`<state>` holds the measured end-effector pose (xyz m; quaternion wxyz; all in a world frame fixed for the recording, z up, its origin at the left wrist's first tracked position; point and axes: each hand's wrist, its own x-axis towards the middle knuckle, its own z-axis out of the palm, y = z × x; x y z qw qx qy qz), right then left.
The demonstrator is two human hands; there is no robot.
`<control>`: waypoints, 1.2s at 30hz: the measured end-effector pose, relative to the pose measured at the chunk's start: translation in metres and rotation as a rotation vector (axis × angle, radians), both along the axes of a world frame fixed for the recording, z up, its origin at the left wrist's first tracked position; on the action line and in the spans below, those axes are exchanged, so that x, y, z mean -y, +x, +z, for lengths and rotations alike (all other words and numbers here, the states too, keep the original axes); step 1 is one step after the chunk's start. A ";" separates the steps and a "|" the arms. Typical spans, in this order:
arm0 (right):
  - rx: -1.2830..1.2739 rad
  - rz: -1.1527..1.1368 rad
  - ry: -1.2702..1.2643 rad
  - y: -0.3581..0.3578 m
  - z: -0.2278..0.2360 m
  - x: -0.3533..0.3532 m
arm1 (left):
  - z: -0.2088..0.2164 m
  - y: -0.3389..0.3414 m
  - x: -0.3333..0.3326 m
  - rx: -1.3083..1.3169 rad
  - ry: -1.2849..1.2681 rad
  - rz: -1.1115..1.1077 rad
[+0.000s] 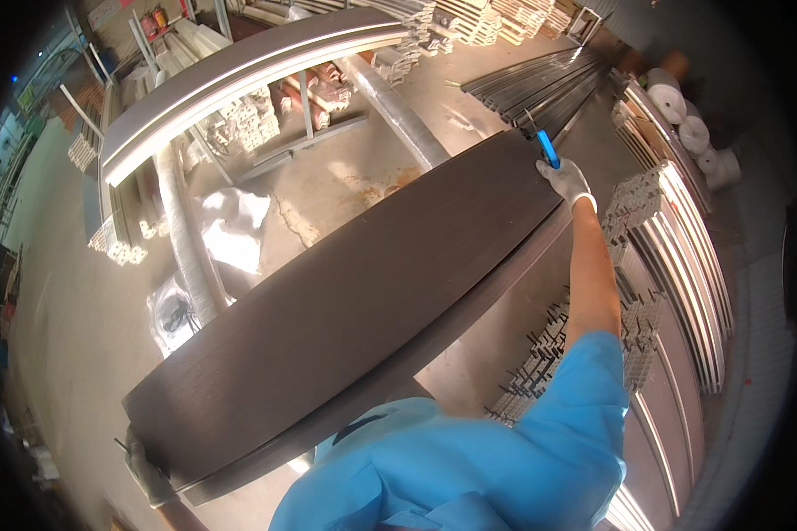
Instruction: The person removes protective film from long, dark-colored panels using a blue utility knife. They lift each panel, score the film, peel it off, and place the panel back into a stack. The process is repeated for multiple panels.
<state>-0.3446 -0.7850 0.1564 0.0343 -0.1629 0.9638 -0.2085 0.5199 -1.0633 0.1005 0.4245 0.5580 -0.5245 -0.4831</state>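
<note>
Blue shirt [469,469] nearest the lens. Holds a blue tool [548,147] in the gloved right hand [567,181], at the upper right end of a long brown board [345,301]. Touches the opposite, lower left end with the gloved left hand [148,475] — cannot tell how tightly curled. Long axis slanting between both hands, just ahead of the shirt. Farther out — stacked strips [692,283] to the right, plastic-wrapped beam [397,115] past the far edge.

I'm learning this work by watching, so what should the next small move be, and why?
Probably steady the brown panel with the left hand before moving the blue-handled tool: that hand is at the panel's left end, while the right hand holds the tool at the opposite end.
</note>
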 end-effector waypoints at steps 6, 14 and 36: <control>0.090 0.046 -0.173 -0.031 -0.016 -0.004 | 0.004 -0.007 0.011 0.042 0.090 0.121; 0.144 0.066 -0.331 -0.044 0.019 0.015 | 0.069 0.008 0.059 0.044 0.030 0.088; 0.120 0.147 -0.152 -0.098 -0.015 0.227 | -0.063 0.007 0.323 0.345 -0.096 0.356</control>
